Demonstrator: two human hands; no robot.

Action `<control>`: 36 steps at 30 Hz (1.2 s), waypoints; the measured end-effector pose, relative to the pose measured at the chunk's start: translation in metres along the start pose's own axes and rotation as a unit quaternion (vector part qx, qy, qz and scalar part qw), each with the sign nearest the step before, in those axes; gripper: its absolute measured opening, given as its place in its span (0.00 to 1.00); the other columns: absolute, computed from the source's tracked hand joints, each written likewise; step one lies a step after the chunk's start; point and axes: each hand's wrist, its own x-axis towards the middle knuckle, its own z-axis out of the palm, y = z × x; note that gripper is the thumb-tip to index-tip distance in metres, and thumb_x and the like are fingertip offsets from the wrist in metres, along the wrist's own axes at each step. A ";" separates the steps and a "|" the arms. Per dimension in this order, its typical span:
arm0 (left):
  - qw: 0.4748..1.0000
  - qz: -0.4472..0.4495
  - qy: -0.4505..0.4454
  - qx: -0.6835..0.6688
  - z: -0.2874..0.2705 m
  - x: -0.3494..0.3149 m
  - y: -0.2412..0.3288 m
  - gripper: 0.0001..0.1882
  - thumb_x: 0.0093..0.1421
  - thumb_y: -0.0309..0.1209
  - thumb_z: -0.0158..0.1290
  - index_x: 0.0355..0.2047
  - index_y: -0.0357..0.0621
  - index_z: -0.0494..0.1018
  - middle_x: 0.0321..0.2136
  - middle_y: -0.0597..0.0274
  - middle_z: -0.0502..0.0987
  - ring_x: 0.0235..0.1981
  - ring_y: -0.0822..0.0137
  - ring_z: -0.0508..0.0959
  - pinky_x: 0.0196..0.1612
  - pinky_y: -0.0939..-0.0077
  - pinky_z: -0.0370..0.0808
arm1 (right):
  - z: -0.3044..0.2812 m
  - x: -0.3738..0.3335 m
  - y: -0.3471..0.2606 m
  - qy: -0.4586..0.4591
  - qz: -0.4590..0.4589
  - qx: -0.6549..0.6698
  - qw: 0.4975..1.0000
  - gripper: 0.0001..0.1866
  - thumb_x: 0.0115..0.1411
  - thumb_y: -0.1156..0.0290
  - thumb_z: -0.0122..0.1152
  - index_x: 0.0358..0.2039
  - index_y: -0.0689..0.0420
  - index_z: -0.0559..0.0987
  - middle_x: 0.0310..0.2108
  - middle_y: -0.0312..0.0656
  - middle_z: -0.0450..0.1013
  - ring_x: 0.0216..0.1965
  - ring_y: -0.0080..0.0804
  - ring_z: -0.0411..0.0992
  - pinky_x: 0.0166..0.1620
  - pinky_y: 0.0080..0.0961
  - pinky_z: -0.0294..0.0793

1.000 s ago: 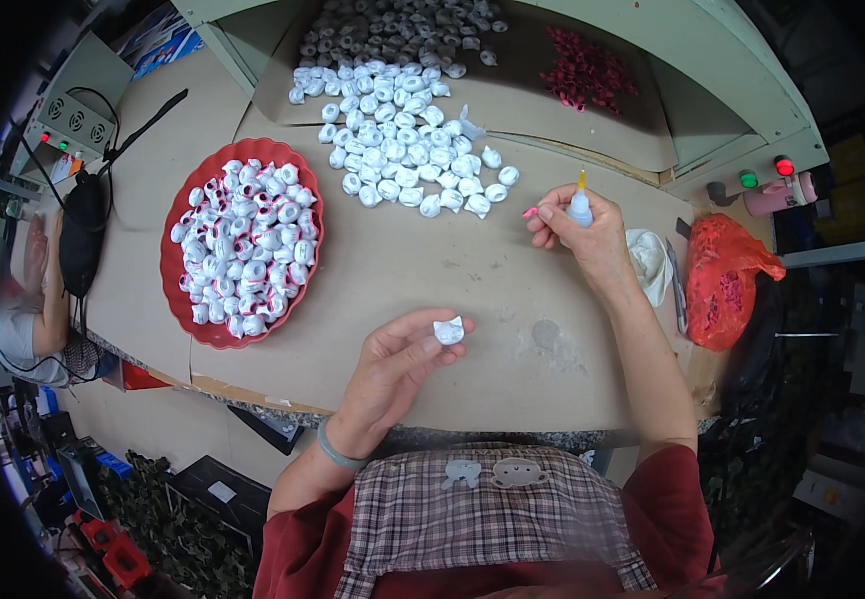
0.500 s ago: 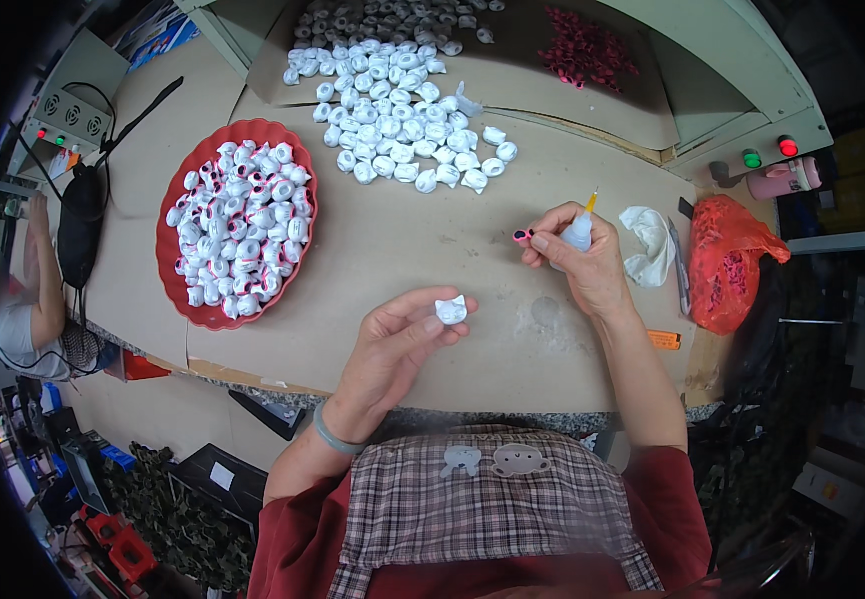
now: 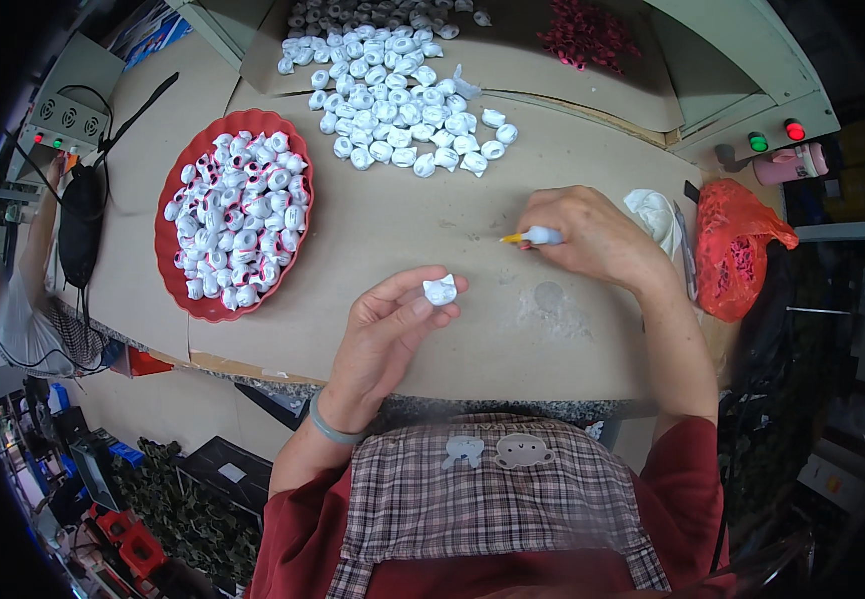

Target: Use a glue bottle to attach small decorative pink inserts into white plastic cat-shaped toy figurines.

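Note:
My left hand (image 3: 393,324) pinches a small white piece with two pointed ears (image 3: 439,291), like a cat's head, between thumb and fingers above the table. To its upper right, my right hand (image 3: 582,232) is closed around a small squeeze bottle (image 3: 540,236), whose yellow nozzle (image 3: 512,239) points left. Whether those fingers also hold a small pink piece is hidden. A red scalloped bowl (image 3: 166,262) at the left is heaped with white pieces, many with pink and black parts on them. Loose white pieces (image 3: 393,120) spread across the table's far side.
More white pieces and a pile of pink parts (image 3: 587,35) lie at the back under the cream-coloured housing (image 3: 752,90). At the right are a white cloth (image 3: 654,220), a red plastic bag (image 3: 742,250) with pink parts and a pink bottle (image 3: 790,165). Another person (image 3: 38,290) sits far left.
My right hand has turned over, swinging the bottle's nozzle from pointing up to pointing left. The pink piece at its fingertips is no longer visible. My left hand has shifted slightly left and up.

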 end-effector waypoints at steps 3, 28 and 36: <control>1.000 0.015 0.010 0.012 -0.003 -0.001 0.005 0.17 0.61 0.23 0.50 0.51 0.35 0.70 0.47 0.46 0.75 0.43 0.66 0.77 0.49 0.75 0.74 | 0.012 0.012 -0.001 0.005 -0.025 -0.006 1.000 0.10 0.48 0.78 0.63 0.34 0.59 0.79 0.31 0.41 0.75 0.33 0.42 0.73 0.39 0.35 0.71; 0.999 0.023 0.005 0.034 0.004 0.002 -0.005 0.16 0.61 0.22 0.50 0.50 0.33 0.70 0.46 0.45 0.75 0.40 0.68 0.79 0.45 0.79 0.76 | 0.040 -0.028 -0.040 0.183 0.185 0.459 0.849 0.03 0.55 0.79 0.61 0.31 0.63 0.78 0.26 0.34 0.74 0.25 0.16 0.69 0.31 0.17 0.70; 0.994 0.046 -0.003 0.099 0.008 0.001 -0.013 0.16 0.60 0.24 0.53 0.49 0.35 0.71 0.42 0.54 0.78 0.41 0.68 0.78 0.46 0.75 0.75 | 0.052 -0.034 -0.061 0.174 0.070 0.512 0.838 0.05 0.53 0.79 0.64 0.31 0.60 0.79 0.26 0.35 0.74 0.28 0.19 0.72 0.34 0.17 0.71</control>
